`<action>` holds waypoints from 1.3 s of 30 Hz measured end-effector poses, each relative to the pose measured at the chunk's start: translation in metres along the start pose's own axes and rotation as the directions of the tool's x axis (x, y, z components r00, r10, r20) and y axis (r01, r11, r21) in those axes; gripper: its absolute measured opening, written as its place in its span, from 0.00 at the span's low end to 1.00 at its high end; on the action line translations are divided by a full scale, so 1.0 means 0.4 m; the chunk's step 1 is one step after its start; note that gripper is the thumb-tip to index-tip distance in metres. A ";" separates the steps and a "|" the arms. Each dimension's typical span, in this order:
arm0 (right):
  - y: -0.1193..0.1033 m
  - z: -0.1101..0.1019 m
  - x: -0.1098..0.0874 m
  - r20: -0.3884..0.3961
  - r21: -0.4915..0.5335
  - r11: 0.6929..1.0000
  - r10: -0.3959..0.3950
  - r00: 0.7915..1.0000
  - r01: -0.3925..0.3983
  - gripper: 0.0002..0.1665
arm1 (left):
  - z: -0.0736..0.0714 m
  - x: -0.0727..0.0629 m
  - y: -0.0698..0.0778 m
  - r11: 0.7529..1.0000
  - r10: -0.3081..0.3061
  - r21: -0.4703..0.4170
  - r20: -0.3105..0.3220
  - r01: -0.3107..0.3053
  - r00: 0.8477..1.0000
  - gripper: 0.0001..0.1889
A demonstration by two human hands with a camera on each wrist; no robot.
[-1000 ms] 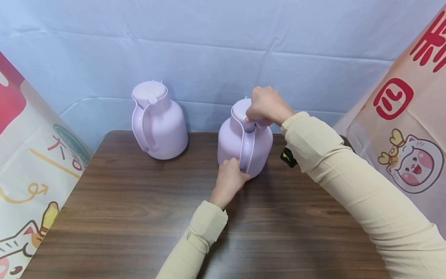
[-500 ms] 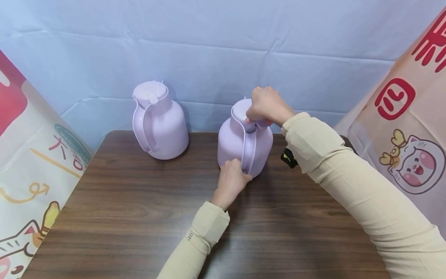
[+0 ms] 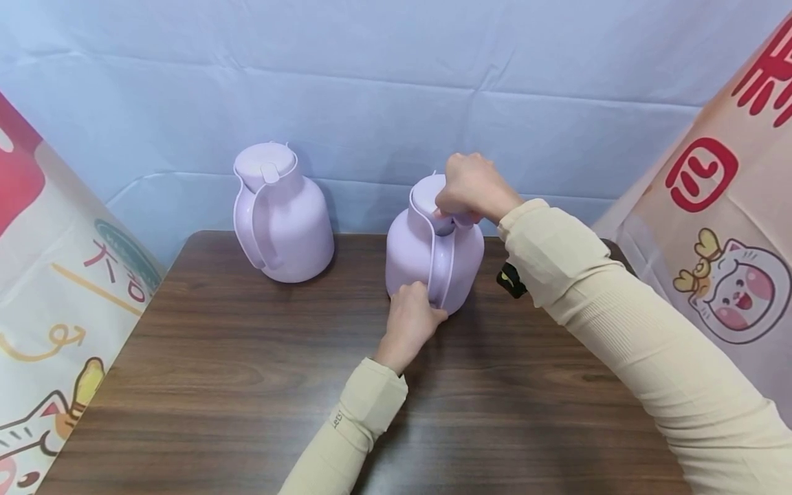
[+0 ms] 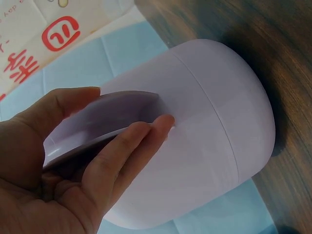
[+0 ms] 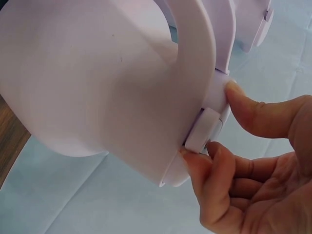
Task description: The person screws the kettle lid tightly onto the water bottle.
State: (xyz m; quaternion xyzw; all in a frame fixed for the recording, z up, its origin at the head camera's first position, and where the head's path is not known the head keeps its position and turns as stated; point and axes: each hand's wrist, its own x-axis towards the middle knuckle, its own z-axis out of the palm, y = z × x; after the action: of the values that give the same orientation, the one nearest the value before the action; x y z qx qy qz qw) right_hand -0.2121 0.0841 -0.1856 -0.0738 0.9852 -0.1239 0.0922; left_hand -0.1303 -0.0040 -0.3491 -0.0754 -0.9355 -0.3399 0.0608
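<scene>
A lilac thermos jug (image 3: pixel 467 268) stands upright on the right of the table in the head view. My left hand (image 3: pixel 408 323) holds the lower part of its handle (image 4: pixel 102 112), thumb on one side and fingers on the other. Up at the top, my right hand (image 3: pixel 473 185) grips the rim of the round lid (image 3: pixel 427 192). In the right wrist view, thumb and curled fingers lie around the lid beside a small raised tab (image 5: pixel 202 130). The lid sits in the jug's neck, partly hidden by my hand. A matching lilac jug (image 3: pixel 300 227) stands to the left, lid on, untouched.
Both jugs stand near the back edge of the brown wooden table (image 3: pixel 247 385). A pale blue cloth (image 3: pixel 371 89) hangs behind. Printed banners flank the table on the left (image 3: pixel 37 289) and right (image 3: pixel 711 275). A small black item (image 3: pixel 511 280) shows beneath my right sleeve.
My left hand has shifted very slightly to the right at the handle. My right hand stays on the lid, and both jugs keep their places.
</scene>
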 end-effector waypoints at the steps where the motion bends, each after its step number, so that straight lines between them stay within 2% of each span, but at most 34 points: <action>1: 0.000 0.000 0.000 0.002 0.002 1.000 0.001 1.000 -0.001 0.12 | -0.001 -0.001 0.000 1.000 -0.001 -0.002 0.001 0.001 1.000 0.10; 8: -0.002 -0.002 -0.004 -0.011 0.009 1.000 -0.007 1.000 0.007 0.12 | -0.005 -0.003 0.002 1.000 0.002 -0.008 -0.007 -0.002 1.000 0.10; 16: -0.006 -0.001 -0.002 -0.001 0.016 1.000 0.024 1.000 -0.024 0.12 | -0.004 -0.003 0.003 1.000 0.007 -0.003 -0.016 -0.007 1.000 0.09; 30: -0.007 0.005 0.002 -0.006 -0.002 1.000 0.023 1.000 -0.023 0.14 | -0.002 -0.002 0.002 1.000 -0.014 -0.011 -0.003 0.014 1.000 0.09; 39: -0.009 0.006 0.003 -0.003 -0.003 0.999 0.031 0.999 -0.032 0.11 | -0.002 -0.002 0.005 1.000 -0.016 -0.008 -0.012 0.016 1.000 0.10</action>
State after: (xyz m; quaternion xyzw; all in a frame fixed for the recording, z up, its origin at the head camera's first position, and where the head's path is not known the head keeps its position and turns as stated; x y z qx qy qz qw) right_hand -0.2125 0.0801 -0.1871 -0.0582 0.9866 -0.1212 0.0924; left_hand -0.1291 -0.0031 -0.3474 -0.0661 -0.9343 -0.3446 0.0634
